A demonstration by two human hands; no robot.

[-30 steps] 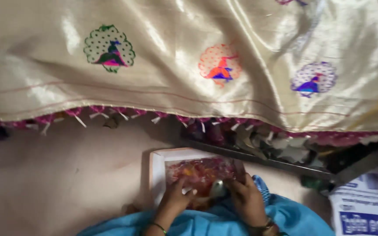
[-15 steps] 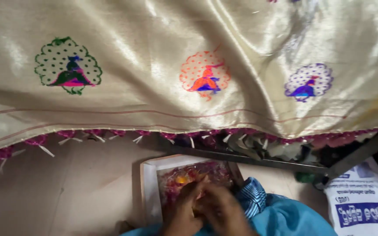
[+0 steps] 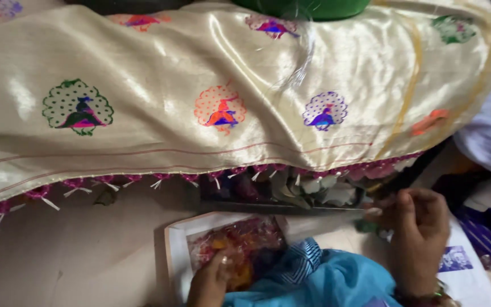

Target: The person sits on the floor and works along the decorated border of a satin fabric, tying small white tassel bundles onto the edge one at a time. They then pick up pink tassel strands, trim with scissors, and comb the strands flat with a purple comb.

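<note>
Since half a second ago the two hands have parted: then they worked together over the white box, and now the right hand [image 3: 419,236] has lifted away to the right, up toward the tasselled hem of the cream silk cloth [image 3: 211,74], while the left hand [image 3: 210,281] stays at the box. That white box [image 3: 173,245] sits on the pale floor [image 3: 69,256] near the bottom edge of the view, under the hem, and holds a clear bag of red and orange bits [image 3: 240,253]. The left hand rests on the lower part of this bag, its fingers [image 3: 223,262] bent and pressed onto the plastic; whether they pinch it or only lie on it cannot be told, since the blue garment [image 3: 319,281] covers the wrist and part of the palm. The right hand is curled, thumb and fingertips [image 3: 373,211] drawn together just below the pink tassel fringe [image 3: 370,170], close to a dark metal bar [image 3: 279,208] that runs under the hem; they seem to nip something small, but it is too blurred to name. The cloth, embroidered with peacock motifs in green, orange and purple, drapes across the whole upper view. A printed white sheet [image 3: 464,267] lies beneath the right wrist at the lower right corner.
</note>
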